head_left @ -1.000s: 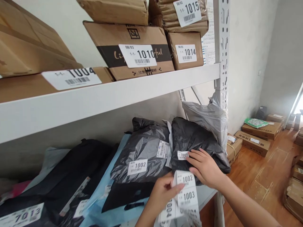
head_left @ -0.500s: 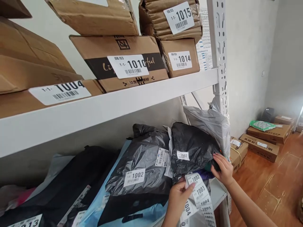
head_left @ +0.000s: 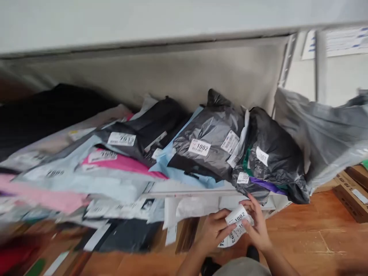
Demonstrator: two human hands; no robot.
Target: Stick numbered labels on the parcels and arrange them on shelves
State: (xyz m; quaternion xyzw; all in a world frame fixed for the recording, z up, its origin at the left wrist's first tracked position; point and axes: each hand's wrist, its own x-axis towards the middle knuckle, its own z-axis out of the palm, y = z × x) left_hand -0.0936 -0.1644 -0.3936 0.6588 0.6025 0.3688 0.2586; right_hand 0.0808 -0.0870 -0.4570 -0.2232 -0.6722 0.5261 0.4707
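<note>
A strip of white number labels point(head_left: 236, 215) hangs between my hands, its top label reading 1002. My left hand point(head_left: 216, 229) pinches the strip's left edge between thumb and fingers. On the other side, my right hand point(head_left: 257, 224) has thumb and fingers closed on the strip's right part. Just above them on the shelf lies a black plastic parcel point(head_left: 280, 153) with a small, tilted, blurred label. Beneath it a dark parcel point(head_left: 255, 190) carries a 1004 label. To the left rests a dark grey parcel point(head_left: 212, 132) labelled 1002.
More bagged parcels, one bright pink point(head_left: 126, 164), lie along the shelf to the left. A grey plastic bag point(head_left: 324, 130) bulges at the shelf's right end. Boxes point(head_left: 349, 199) stand on the wooden floor point(head_left: 310, 237) at right. A white shelf beam point(head_left: 143, 23) crosses overhead.
My view has tipped down and swung left. My right hand has left the black parcel and come to the label strip. Both hands are now lower, in front of the shelf edge.
</note>
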